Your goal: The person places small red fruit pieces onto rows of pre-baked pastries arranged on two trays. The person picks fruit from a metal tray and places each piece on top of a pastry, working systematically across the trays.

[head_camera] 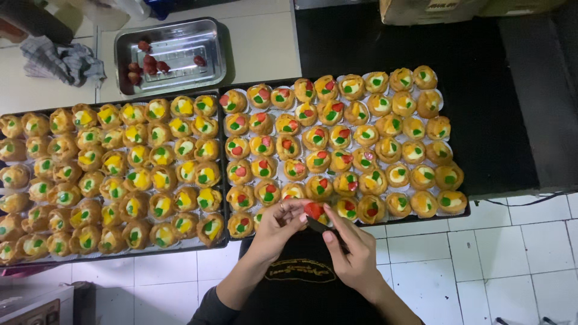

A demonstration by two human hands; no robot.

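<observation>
My left hand (278,225) pinches a red strawberry piece (313,210) over the near edge of the right tray (402,219). My right hand (349,250) holds a small dark knife (317,225) with its tip against that piece. The right tray carries many small fruit tarts (337,144); the ones on its left and middle have red topping, those at its right show only yellow and green. The left tray (208,247) is packed with tarts (120,174) topped in yellow and green.
A metal pan (171,57) with several strawberries (147,63) sits behind the left tray. A crumpled grey cloth (63,60) lies at far left. White floor tiles (512,253) show at lower right. A cardboard box (433,9) stands at the top.
</observation>
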